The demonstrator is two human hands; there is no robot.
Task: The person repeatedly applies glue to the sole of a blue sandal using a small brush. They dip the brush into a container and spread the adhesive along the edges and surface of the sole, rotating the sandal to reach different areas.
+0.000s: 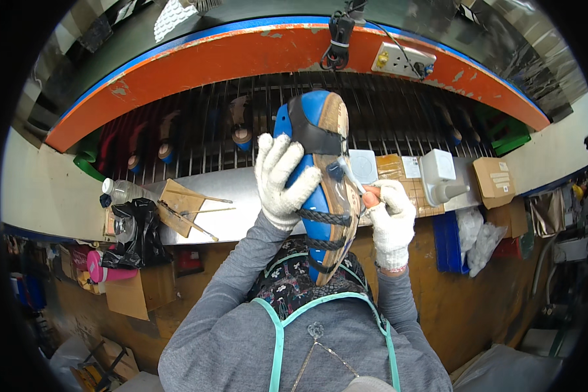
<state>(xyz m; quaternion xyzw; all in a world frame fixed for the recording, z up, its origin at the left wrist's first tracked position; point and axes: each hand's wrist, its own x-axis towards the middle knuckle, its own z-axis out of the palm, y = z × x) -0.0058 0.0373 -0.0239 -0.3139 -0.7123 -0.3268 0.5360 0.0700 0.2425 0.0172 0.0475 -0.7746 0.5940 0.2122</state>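
Observation:
My left hand (282, 176), in a white knit glove, wraps round a blue shoe last (313, 228) held up before my chest. The last carries a sandal upper: a wide black strap (315, 130) near the far end and black braided straps (326, 217) further down. Its tan sole side (335, 117) is turned to the right. My right hand (392, 219), gloved with bare fingertips showing, is closed in a pinch on a slim white-handled brush (353, 178). The brush's dark tip meets the sole edge by the middle of the last.
Beyond the metal ledge (242, 225), several lasts lie on a rack of rods (196, 130) under an orange beam (209, 55). Brushes rest on a wooden board (179, 196) at left, beside a black bag (137, 228). A white dispenser (438, 171) and a carton (493, 183) stand right.

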